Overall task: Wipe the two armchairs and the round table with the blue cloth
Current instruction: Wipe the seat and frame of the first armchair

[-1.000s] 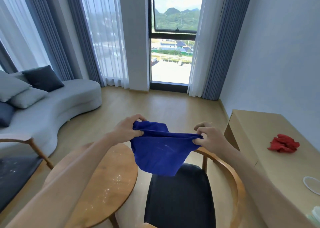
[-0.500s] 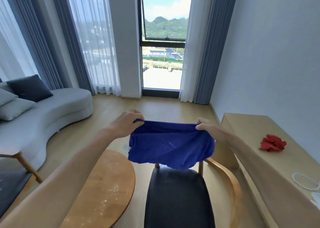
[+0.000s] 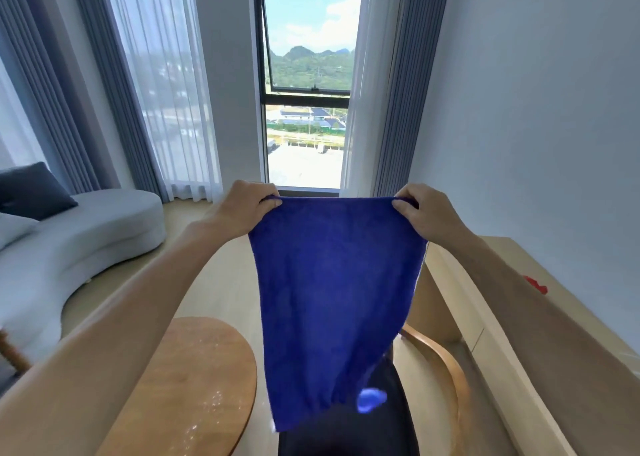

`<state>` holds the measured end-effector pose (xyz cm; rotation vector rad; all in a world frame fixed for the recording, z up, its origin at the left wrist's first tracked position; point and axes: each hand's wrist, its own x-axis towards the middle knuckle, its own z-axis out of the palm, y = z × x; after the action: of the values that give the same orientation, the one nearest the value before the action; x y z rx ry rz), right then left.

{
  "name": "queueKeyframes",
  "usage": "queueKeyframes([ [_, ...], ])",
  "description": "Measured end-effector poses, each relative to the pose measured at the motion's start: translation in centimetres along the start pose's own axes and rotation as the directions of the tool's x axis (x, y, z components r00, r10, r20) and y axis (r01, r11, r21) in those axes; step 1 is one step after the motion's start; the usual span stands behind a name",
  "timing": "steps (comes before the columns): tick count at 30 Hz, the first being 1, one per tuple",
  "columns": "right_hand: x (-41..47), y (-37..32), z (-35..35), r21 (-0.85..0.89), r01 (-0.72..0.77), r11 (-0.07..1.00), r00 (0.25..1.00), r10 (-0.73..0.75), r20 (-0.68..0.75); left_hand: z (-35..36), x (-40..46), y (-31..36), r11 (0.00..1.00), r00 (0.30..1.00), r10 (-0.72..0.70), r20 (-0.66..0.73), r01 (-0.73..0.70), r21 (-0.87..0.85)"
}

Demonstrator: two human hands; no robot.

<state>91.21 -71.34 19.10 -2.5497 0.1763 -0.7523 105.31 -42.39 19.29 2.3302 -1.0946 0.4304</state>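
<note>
Both arms extended forward, raised. Left hand [image 3: 250, 208] and right hand [image 3: 426, 212] level, well apart, each pinching a top corner of the blue cloth [image 3: 332, 303]; fingers curled over its edge.

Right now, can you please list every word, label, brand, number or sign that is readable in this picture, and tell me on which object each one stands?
There is no readable text in this view.
blue cloth, held up by the left hand and right hand: plain, no label visible.
round table: only pale specks, no writing.
buildings outside the window: too small and blurred to show any sign.
</note>
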Motion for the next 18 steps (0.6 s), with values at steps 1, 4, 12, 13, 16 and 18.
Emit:
queueKeyframes([
  [1, 0.0, 0.2, 0.0, -0.014, 0.005, 1.000, 1.000, -0.005, 0.003, -0.1, 0.1, -0.1, 1.000, 1.000, -0.009, -0.012, 0.009, -0.001],
  [4, 0.4, 0.2, -0.7, -0.042, 0.036, 0.998, 0.999, -0.035, 0.021, -0.9, 0.4, -0.5, 0.999, 0.999, -0.041, -0.025, 0.042, 0.023],
  [12, 0.9, 0.1, -3.1, -0.072, 0.038, 0.997, 0.976, -0.021, 0.215, -3.0, -0.2, -1.2, 0.975, 0.972, -0.152, 0.178, 0.177, -0.135],
  [13, 0.8, 0.2, -3.2, -0.061, 0.034, 0.998, 0.969, -0.019, 0.244, -3.2, -0.2, -1.1, 0.969, 0.968, -0.146, 0.206, 0.182, -0.168],
  [16, 0.8, 0.4, -3.8, -0.020, 0.024, 1.000, 0.930, -0.015, 0.367, -3.6, -0.1, -1.0, 0.961, 0.949, -0.126, 0.289, 0.189, -0.202],
  [18, 0.7, 0.6, -4.0, 0.019, 0.004, 1.000, 0.911, -0.012, 0.412, -3.6, -0.1, -1.2, 0.963, 0.941, -0.135, 0.310, 0.198, -0.180],
])
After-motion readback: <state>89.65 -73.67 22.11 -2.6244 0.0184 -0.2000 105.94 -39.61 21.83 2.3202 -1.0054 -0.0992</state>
